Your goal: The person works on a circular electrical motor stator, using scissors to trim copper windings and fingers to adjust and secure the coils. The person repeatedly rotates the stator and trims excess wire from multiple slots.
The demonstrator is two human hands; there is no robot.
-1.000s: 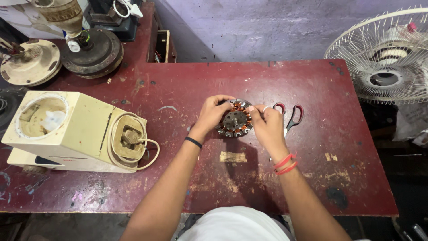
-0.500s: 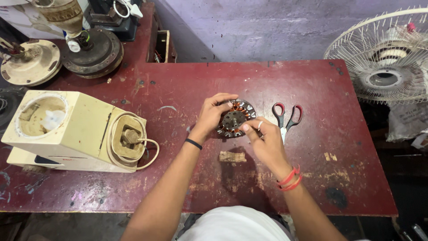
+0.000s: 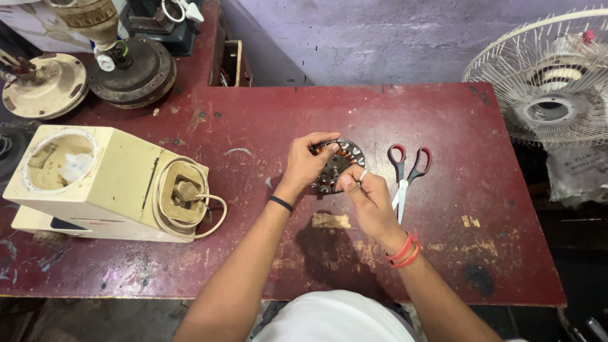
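Copper-wound stator between both hands' grip

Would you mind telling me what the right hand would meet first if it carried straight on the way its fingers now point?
The right hand points up and left, so it would meet the round copper-wound motor stator first. Its fingertips seem already to touch the rim, though depth is unclear.

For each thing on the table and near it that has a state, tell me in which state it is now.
Motor stator: lifted slightly at the table, copper windings showing.
Left hand: gripping the stator's left edge.
Right hand: fingertips on the stator's lower right edge.
Scissors: lying flat, blades closed, untouched.
Cream appliance housing: lying on its side, opening exposed.
Fan guard: leaning beside the table, apart from it.
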